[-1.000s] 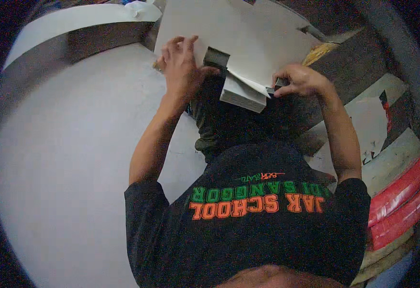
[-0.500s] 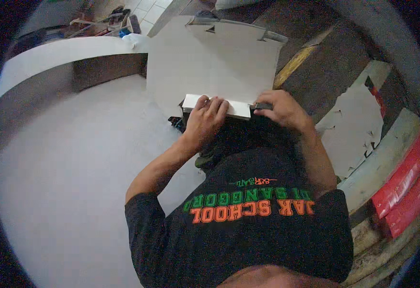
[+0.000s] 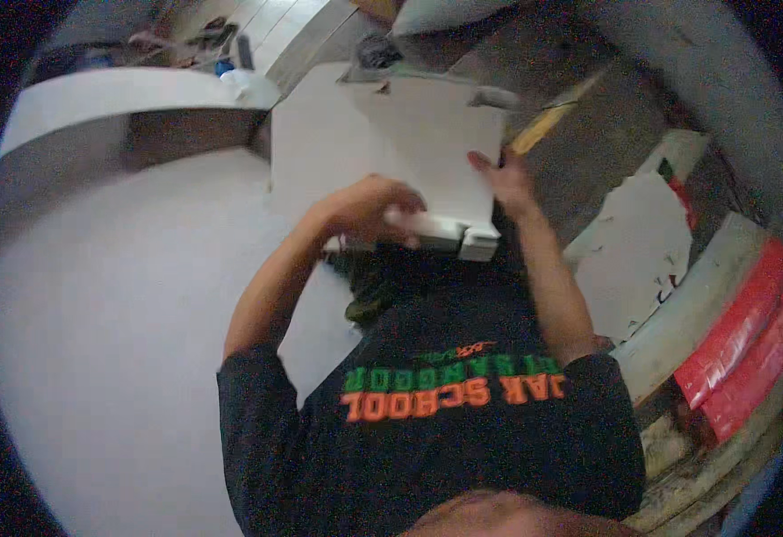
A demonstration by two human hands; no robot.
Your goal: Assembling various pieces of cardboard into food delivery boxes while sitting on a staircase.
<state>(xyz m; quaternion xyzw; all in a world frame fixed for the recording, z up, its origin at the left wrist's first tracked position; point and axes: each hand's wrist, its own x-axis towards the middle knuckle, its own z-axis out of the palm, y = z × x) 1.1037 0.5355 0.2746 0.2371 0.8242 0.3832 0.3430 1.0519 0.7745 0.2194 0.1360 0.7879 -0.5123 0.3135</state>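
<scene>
My left hand [image 3: 378, 210] is blurred, its fingers curled around the left end of a long white block [image 3: 441, 230]. A separate short white piece [image 3: 478, 243] sits at the block's right end. Both are at the near edge of a large whitish sheet [image 3: 347, 134]. My right hand [image 3: 508, 183] is at the sheet's right edge, its thumb stretched over the surface. Its other fingers are mostly hidden, and a small dark shape shows beside them, too unclear to name.
A pale surface [image 3: 141, 340] fills the left side, with a curved white panel [image 3: 141, 89] beyond it. To the right lie a torn whitish sheet [image 3: 633, 242] and shiny red packages [image 3: 740, 349]. A yellow strip [image 3: 544, 125] crosses the dark floor.
My right hand has moved away from the block's right end to the sheet's edge. The dark tool it held is no longer clearly visible. My left hand has shifted towards the block's left end.
</scene>
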